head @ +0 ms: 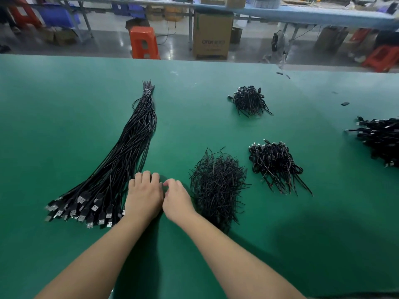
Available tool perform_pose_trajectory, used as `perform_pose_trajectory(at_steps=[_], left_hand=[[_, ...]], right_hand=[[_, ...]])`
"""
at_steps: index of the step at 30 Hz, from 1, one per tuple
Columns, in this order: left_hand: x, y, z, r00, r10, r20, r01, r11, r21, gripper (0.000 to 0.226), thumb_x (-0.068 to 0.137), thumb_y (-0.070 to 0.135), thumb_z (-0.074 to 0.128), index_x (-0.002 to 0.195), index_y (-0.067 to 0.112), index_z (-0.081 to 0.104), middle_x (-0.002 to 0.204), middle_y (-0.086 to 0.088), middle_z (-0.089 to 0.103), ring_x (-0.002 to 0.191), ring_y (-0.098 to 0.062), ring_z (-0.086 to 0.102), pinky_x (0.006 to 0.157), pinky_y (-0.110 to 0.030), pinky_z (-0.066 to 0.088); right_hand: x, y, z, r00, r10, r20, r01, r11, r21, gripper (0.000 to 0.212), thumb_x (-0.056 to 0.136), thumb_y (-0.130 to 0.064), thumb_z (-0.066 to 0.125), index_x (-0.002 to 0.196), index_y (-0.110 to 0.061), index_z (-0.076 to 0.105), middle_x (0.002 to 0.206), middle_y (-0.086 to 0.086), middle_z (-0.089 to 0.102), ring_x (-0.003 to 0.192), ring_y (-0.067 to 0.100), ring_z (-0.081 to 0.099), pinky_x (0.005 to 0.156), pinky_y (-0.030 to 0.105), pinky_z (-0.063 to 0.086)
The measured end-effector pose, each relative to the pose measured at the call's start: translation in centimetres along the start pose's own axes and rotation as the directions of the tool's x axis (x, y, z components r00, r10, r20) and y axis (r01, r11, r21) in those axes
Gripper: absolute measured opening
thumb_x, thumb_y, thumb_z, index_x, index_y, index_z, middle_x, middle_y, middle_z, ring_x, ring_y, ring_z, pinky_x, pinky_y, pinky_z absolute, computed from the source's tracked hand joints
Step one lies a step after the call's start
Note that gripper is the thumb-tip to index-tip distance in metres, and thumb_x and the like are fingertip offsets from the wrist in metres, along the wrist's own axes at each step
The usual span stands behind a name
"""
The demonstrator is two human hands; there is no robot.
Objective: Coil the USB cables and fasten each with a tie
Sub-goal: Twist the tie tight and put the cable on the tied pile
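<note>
Green worktop (64, 126), cable bundle (129, 147) at left, tie heap (218, 186) centre, coiled piles right, both hands (144, 197) curled together at lower centre

Single view, worn on the head, looking forward and steeply down over a wide green work table (64, 117). Close to both bare forearms, which enter from the bottom edge. Wide-angle, with the table's far edge curving. Further off, along the top: a grey floor, an orange plastic stool (144, 42), a brown cardboard box (212, 35).
</note>
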State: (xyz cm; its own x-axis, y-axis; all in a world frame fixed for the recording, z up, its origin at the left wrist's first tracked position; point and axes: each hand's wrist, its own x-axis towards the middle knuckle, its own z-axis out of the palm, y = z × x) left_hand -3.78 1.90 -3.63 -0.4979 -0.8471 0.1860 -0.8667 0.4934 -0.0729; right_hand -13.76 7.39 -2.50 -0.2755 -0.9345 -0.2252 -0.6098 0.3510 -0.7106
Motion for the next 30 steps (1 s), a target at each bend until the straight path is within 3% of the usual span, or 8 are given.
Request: perform_pose_trajectory(at_steps=[5,10,15,17,20,25,30], left_hand=[[-0.2,0.1,-0.6,0.999,-0.037,-0.027,0.035,0.998,-0.053,0.027,0.08,0.021,0.049,0.096,0.005,0.064,0.103,-0.019,0.06,0.094,-0.038,0.054,0.076,-0.047,0.041],[-0.6,-1.5,-2.0,0.991,-0.131,-0.009,0.131,0.99,-0.051,0.036,0.062,0.009,0.073,0.095,0.006,0.061,0.096,-0.02,0.054,0.085,-0.037,0.052,0.069,-0.045,0.039],[0.0,-5.2,-2.9,0.943,-0.282,0.176,0.286,0.958,0.004,0.029,0.09,0.027,0.059,0.112,0.014,0.046,0.105,-0.008,0.058,0.081,-0.029,0.06,0.064,-0.034,0.042],[0.4,-6.3,-3.1,0.929,-0.304,0.212,0.323,0.944,-0.062,0.028,0.095,0.025,0.053,0.12,0.016,0.047,0.094,-0.002,0.061,0.072,-0.025,0.056,0.057,-0.031,0.041],[0.8,-7.3,-3.3,0.924,-0.29,0.249,0.327,0.937,-0.121,0.046,0.097,0.021,0.051,0.141,0.029,0.043,0.077,0.004,0.061,0.062,-0.019,0.056,0.048,-0.026,0.037],[1.1,-8.1,-3.4,0.911,-0.267,0.315,0.31,0.946,-0.092,0.047,0.096,0.015,0.046,0.135,0.04,0.052,0.111,0.002,0.06,0.076,-0.02,0.061,0.053,-0.027,0.039],[1.0,-7.8,-3.6,0.916,-0.275,0.293,0.325,0.936,-0.138,0.032,0.097,0.029,0.056,0.128,0.032,0.054,0.091,0.006,0.065,0.076,-0.019,0.06,0.054,-0.027,0.041]], right_hand=[[-0.4,1.0,-0.3,0.994,-0.106,0.031,0.107,0.993,-0.053,0.039,0.099,-0.007,0.047,0.138,-0.012,0.046,0.128,0.007,0.048,0.117,0.023,0.046,0.105,0.035,0.037],[-0.3,1.6,-1.9,0.985,-0.126,0.115,0.122,0.992,0.042,0.041,0.099,-0.009,0.054,0.139,-0.017,0.048,0.105,-0.005,0.045,0.09,0.012,0.046,0.093,0.023,0.039],[-0.4,1.7,-2.0,0.979,-0.145,0.14,0.142,0.989,0.03,0.041,0.1,-0.012,0.055,0.14,-0.02,0.048,0.103,-0.007,0.045,0.082,0.004,0.045,0.089,0.023,0.039],[-0.5,1.7,-2.1,0.978,-0.149,0.145,0.146,0.989,0.035,0.041,0.1,-0.012,0.055,0.14,-0.02,0.048,0.104,-0.007,0.046,0.082,0.004,0.046,0.09,0.023,0.04],[-0.5,1.7,-2.2,0.977,-0.156,0.145,0.152,0.988,0.038,0.04,0.101,-0.013,0.055,0.139,-0.021,0.051,0.105,-0.007,0.046,0.083,0.001,0.046,0.091,0.022,0.04],[-0.5,1.9,-2.1,0.974,-0.177,0.141,0.173,0.984,0.038,0.037,0.101,-0.014,0.055,0.137,-0.02,0.055,0.104,-0.009,0.045,0.082,0.0,0.046,0.091,0.021,0.041],[-0.6,2.0,-2.0,0.972,-0.19,0.135,0.185,0.982,0.044,0.033,0.101,-0.015,0.055,0.133,-0.02,0.058,0.108,-0.008,0.046,0.081,0.001,0.047,0.094,0.022,0.042]])
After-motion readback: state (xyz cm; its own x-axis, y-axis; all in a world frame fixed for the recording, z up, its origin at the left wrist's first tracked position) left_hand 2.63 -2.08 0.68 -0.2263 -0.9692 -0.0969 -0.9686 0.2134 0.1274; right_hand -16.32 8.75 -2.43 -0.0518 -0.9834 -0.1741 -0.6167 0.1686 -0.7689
